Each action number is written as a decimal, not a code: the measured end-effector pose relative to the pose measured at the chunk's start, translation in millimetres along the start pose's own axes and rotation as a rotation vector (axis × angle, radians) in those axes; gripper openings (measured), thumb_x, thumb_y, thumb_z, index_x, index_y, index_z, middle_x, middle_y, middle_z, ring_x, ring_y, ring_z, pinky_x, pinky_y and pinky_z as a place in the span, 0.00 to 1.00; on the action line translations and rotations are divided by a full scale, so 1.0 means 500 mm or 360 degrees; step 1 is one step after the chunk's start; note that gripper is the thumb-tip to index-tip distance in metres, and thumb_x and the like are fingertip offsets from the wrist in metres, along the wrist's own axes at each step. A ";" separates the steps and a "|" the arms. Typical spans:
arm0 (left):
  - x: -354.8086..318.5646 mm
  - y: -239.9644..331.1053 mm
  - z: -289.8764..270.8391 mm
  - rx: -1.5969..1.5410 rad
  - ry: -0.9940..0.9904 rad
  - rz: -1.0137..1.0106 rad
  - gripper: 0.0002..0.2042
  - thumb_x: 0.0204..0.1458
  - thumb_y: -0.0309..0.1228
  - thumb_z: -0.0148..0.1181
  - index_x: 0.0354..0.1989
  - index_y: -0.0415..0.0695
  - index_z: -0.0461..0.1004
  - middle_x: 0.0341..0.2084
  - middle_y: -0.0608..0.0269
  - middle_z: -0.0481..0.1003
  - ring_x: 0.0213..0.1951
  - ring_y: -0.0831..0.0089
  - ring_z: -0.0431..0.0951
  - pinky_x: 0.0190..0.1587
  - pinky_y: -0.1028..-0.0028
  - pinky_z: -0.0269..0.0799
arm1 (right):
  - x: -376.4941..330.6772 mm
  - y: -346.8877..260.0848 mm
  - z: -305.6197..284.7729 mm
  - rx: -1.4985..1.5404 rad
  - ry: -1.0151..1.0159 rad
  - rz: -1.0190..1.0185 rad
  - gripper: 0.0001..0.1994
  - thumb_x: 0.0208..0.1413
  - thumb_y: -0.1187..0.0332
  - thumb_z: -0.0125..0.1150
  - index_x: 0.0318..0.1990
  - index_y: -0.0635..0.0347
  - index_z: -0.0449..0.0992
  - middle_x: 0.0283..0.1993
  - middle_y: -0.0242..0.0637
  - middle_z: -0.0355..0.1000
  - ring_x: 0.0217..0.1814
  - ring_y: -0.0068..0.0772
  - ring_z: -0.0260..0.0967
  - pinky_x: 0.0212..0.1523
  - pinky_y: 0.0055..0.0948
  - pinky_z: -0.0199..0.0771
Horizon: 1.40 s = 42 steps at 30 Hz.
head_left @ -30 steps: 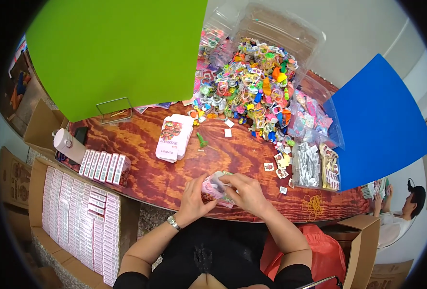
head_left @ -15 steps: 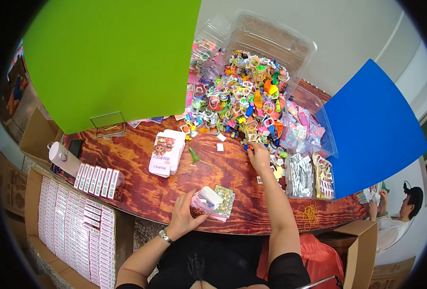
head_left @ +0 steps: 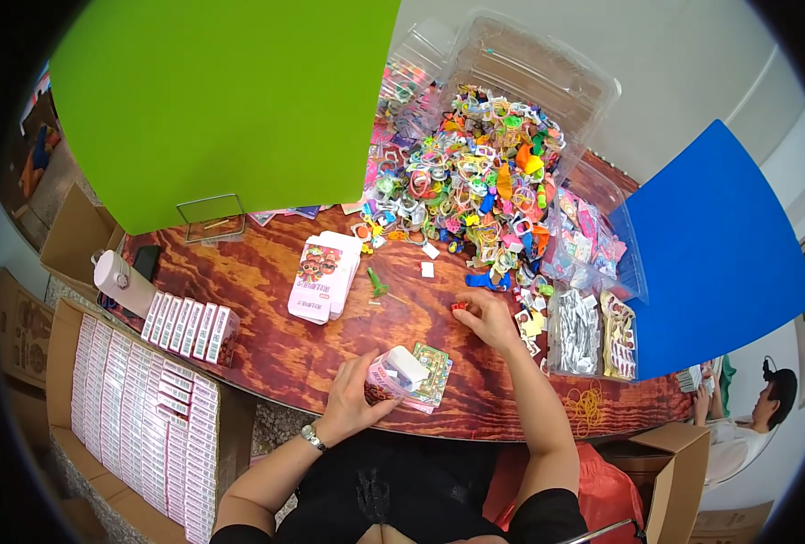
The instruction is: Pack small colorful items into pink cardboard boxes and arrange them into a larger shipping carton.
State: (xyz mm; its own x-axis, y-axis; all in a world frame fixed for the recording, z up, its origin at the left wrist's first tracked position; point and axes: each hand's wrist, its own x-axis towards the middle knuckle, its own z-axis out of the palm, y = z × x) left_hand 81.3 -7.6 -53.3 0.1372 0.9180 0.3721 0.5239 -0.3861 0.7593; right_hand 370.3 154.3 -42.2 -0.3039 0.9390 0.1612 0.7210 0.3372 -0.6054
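My left hand [head_left: 352, 399] is closed around a small pink box [head_left: 384, 381] near the table's front edge; its white flap [head_left: 407, 366] stands open at the top. Printed cards [head_left: 433, 370] lie in a small stack touching the box's right side. My right hand [head_left: 488, 322] pinches a small red piece [head_left: 459, 307] between thumb and fingertips, just above the table; its exact kind is too small to tell. Past that hand spreads a big heap of colourful small plastic toys [head_left: 475, 177]. A blue toy piece [head_left: 487, 281] lies at the heap's near edge.
Flat pink cartons [head_left: 322, 279] are stacked mid-table beside a green toy piece [head_left: 378, 282]. White sachets [head_left: 575, 331] fill a clear tray at right. Finished-looking pink boxes [head_left: 189, 328] stand at left, near a bottle [head_left: 123, 283]. Green [head_left: 212, 100] and blue [head_left: 720, 263] panels flank the table.
My right hand has drawn back from the heap toward me, now with a small red piece in its fingers. My left hand still holds the box. The whole view has shifted slightly.
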 end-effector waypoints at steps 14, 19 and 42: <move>0.000 0.008 0.001 0.0004 -0.0025 0.0034 0.41 0.41 0.38 0.78 0.62 0.34 0.64 0.50 0.44 0.73 0.51 0.48 0.74 0.54 0.57 0.71 | 0.075 0.103 -0.021 -0.0418 0.0563 0.0014 0.08 0.60 0.69 0.59 0.46 0.57 0.77 0.38 0.47 0.78 0.39 0.47 0.78 0.41 0.46 0.77; -0.003 0.004 -0.003 0.0045 -0.0019 0.0005 0.41 0.41 0.37 0.78 0.63 0.34 0.64 0.51 0.45 0.72 0.51 0.48 0.74 0.54 0.57 0.71 | 0.054 0.010 -0.059 0.0236 0.0501 0.0354 0.06 0.63 0.73 0.53 0.43 0.61 0.75 0.30 0.42 0.76 0.30 0.30 0.75 0.34 0.30 0.73; -0.005 0.011 0.000 0.0051 -0.0019 0.0019 0.42 0.41 0.39 0.79 0.64 0.36 0.64 0.51 0.46 0.72 0.52 0.50 0.74 0.53 0.58 0.71 | 0.006 -0.012 0.061 -0.0799 -0.0054 -0.0234 0.14 0.54 0.71 0.65 0.48 0.56 0.80 0.44 0.45 0.78 0.50 0.50 0.74 0.53 0.42 0.76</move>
State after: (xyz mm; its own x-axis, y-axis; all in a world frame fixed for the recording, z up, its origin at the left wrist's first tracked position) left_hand 83.8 -12.3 -49.9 0.1536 0.9144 0.3746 0.5486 -0.3942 0.7373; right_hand 345.8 153.2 -61.7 -0.4385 0.8792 0.1862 0.8763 0.4643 -0.1287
